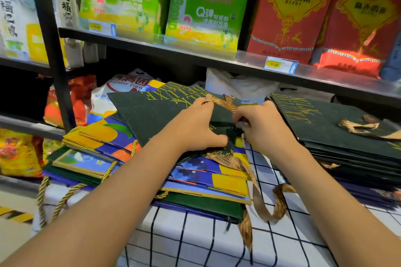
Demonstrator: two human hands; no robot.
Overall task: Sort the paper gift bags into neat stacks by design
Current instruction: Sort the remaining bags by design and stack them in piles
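Above the checked cloth (195, 234), a dark green bag (156, 112) atop the mixed pile (104, 154) is gripped by the left hand (195, 130) and pinched by the right hand (260, 125), where trailing gold ribbon (219, 102) may snag.

Lighting bright and even from overhead. Glare on the clear shelf-edge strip (249, 56) toward 1 o'clock. Green boxes (204, 6) at 12 o'clock smeared by blur. Wide-angle bending at edges; under-shelf recess dark. Soft shadows.
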